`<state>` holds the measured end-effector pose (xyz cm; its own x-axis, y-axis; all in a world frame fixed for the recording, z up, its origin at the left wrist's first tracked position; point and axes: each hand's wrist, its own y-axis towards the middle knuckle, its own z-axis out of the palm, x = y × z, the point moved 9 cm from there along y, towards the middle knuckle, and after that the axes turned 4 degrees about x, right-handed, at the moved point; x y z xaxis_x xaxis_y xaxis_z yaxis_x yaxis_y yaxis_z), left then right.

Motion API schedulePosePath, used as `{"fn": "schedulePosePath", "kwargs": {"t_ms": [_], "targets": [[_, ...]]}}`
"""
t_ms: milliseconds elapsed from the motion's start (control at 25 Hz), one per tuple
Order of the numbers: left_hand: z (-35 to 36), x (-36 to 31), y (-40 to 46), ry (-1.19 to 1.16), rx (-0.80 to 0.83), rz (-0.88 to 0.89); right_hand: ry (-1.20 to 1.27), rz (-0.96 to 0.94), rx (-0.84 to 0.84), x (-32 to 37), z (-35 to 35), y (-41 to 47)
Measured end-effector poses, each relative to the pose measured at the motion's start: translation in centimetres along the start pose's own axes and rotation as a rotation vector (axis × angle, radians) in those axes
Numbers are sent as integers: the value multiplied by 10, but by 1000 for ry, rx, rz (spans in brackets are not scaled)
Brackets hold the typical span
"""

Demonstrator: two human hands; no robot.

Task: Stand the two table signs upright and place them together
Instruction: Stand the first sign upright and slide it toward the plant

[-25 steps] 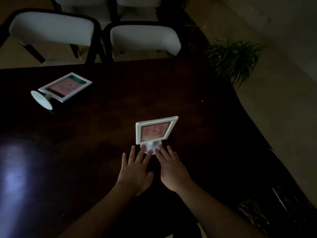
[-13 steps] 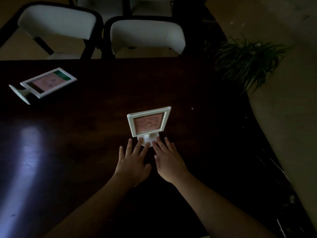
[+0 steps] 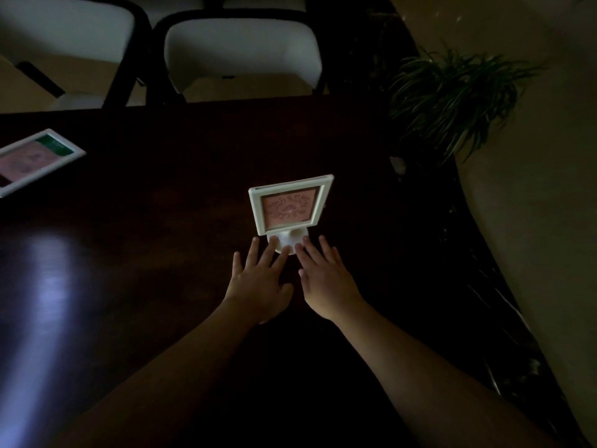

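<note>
White plastic frames both signs, and only one of them is up. From my remote seat I see the upright sign (image 3: 290, 205) standing on its round base near the middle of the frame, its pink card facing the camera, on the dark wooden table (image 3: 161, 237). The second sign (image 3: 30, 161) lies flat at the left edge of the frame, partly cut off, well apart from the first. So I judge the task about half done: one sign is stood up, and the other has yet to be raised and brought over beside it.

My left hand (image 3: 258, 282) lies palm down on the table just below the upright sign, fingers spread and loosely extended, with the tips of two fingers (image 3: 273, 242) touching the left side of the round base. My right hand (image 3: 326, 279) mirrors it, flat and open, with its fingertips (image 3: 298, 248) at the right side of the base. Neither hand is clamped on anything; they only touch the base from either side, and the two hands sit close together, nearly meeting at the thumbs. In this dim light I cannot tell how firmly the fingers press.

Two white chairs (image 3: 242, 53) stand beyond the table's far edge, and a potted plant (image 3: 452, 98) sits in the upper right of the frame.
</note>
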<state>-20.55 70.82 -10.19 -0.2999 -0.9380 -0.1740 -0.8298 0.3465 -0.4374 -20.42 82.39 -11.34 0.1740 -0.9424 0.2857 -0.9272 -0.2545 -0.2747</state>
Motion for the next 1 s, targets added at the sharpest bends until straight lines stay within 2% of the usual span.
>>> {"fn": "schedulePosePath", "kwargs": {"t_ms": [680,1000], "targets": [[4,-118,65,-2,-11,70,-3,130,-26,-125,-28,-24],[2,-139,81,13,-24,67,20,167,-13,-146,-34,-25]]}}
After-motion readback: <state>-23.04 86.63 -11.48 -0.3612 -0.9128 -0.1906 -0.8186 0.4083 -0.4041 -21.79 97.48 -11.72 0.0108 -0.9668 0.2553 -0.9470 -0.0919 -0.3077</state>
